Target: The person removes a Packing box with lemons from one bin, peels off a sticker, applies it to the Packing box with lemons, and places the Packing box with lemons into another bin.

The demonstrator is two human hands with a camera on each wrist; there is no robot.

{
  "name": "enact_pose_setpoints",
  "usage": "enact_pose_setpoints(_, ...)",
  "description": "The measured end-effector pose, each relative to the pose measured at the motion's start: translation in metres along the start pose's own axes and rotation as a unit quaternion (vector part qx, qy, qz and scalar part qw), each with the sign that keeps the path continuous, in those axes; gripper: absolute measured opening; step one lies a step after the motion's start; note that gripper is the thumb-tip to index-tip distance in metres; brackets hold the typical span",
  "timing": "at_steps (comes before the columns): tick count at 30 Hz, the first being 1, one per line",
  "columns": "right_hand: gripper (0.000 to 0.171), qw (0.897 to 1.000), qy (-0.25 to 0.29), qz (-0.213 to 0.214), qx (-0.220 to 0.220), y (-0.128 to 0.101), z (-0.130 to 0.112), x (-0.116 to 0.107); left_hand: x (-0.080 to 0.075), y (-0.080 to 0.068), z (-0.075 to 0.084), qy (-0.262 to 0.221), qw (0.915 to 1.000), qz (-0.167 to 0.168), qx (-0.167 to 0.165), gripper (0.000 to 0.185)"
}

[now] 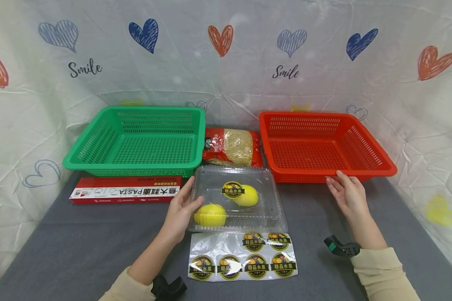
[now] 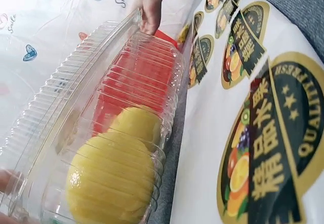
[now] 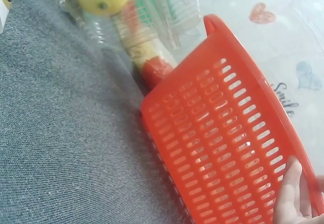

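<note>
My left hand (image 1: 181, 211) is curled round the left edge of the clamshell box (image 1: 237, 200), thumb over the lid, fingers underneath, so the box stays put on the grey table (image 1: 79, 246). Two lemons (image 1: 210, 215) sit inside, one at the near left corner by my thumb, the other further back under the round sticker (image 1: 232, 190) on the lid. The left wrist view looks along the box's ribbed side (image 2: 131, 82), and the lid appears shut.

My right hand (image 1: 348, 194) is over at the red basket (image 1: 320, 146), fingers laid fairly straight against its near rim; the right wrist view shows fingertips (image 3: 291, 193) on the slotted wall, touching rather than gripping. That steadies the basket just beside the box.

A sheet of stickers (image 1: 242, 257) lies right in front of the box, touching its near edge. Behind the box a bag of pasta (image 1: 231, 146) is wedged between the red basket and the green basket (image 1: 139, 140). A long red pasta carton (image 1: 124, 193) lies in front of the green basket, just left of my left hand. Both baskets look empty.
</note>
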State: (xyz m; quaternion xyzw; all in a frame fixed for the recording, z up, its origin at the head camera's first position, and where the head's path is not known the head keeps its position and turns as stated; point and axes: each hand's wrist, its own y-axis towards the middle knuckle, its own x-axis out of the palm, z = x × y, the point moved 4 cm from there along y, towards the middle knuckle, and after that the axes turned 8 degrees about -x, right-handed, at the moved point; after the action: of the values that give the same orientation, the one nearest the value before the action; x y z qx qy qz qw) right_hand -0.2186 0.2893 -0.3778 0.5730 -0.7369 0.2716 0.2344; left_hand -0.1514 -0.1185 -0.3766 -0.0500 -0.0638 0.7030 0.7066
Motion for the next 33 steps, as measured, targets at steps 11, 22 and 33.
enact_pose_setpoints(11,0.038,1.000,0.004,0.001,0.009,0.001,0.001,-0.002,0.002,-0.011,0.005,0.007,0.9999,-0.009,-0.004,0.062)
enact_pose_setpoints(22,0.036,1.000,0.027,-0.008,0.011,0.002,0.001,-0.002,0.007,-0.027,0.018,0.007,0.9996,-0.028,0.004,0.063)
enact_pose_setpoints(33,0.031,0.999,0.027,-0.013,0.014,0.001,0.001,-0.002,0.012,-0.037,0.036,0.010,0.9987,-0.045,0.021,0.062)
